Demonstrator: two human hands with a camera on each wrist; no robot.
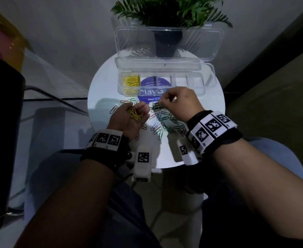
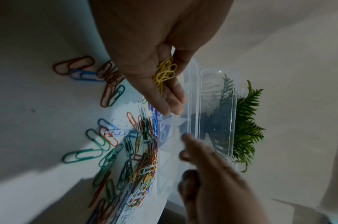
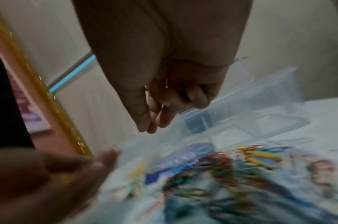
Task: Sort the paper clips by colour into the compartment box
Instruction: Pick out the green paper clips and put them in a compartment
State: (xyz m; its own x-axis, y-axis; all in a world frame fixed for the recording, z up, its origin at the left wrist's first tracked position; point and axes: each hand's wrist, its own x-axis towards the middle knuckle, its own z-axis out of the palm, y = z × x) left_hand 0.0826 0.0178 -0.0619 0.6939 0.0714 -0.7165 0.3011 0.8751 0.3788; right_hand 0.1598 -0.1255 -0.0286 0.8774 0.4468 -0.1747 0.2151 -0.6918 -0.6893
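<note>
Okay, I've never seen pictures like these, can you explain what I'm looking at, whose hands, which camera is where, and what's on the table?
A person wears three cameras: one on the head, one on each wrist. The head view shows a round white table with a clear plastic compartment box, lid open, yellow paper clips in its leftmost compartment. Mixed coloured paper clips lie loose in front. The left hand cups a bunch of yellow clips; the right hand has curled fingers above the pile, its contents unclear.

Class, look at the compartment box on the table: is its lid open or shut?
Open. The clear lid stands up behind the box, and the yellow clips lie uncovered in its leftmost compartment.
</note>
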